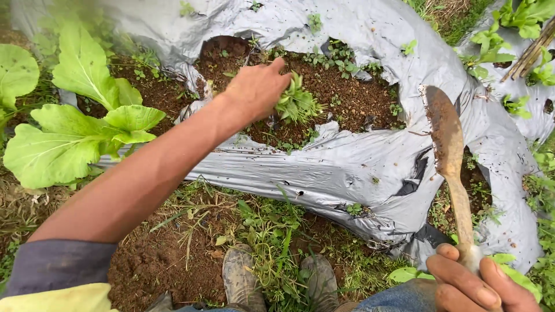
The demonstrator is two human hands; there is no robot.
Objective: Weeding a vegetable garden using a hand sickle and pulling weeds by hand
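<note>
L hand [257, 88]: closed round small green seedling [298, 104], fingers bunched at base of leaves; seedling upright-ish, roots end down on bare soil. Sits in soil opening [352, 101] torn in grey plastic mulch sheet [347, 167], approx mid-opening, slightly toward near edge. L forearm stretched out over sheet from lower-left, sleeve pushed up nr elbow.

R hand [477, 283]: clenched on wooden handle of narrow digging tool [448, 150]; blade tip up, caked w/ brown soil, held above R part of sheet, well apart from seedling. Not touching sheet as far as visible.

Rel. to sheet: tiny weeds scattered in the opening w/ seedling. Large leafy green plant [75, 121] just L of sheet, broad pale-green leaves. More leafy plants [509, 34] beyond far-R edge, bundle of thin sticks [535, 52] beside them. Grass + weeds [272, 231] along near edge. Two muddy boots [243, 280] below near edge, toes toward sheet. Sheet itself crumpled, small holes, dark tear nr R side.
</note>
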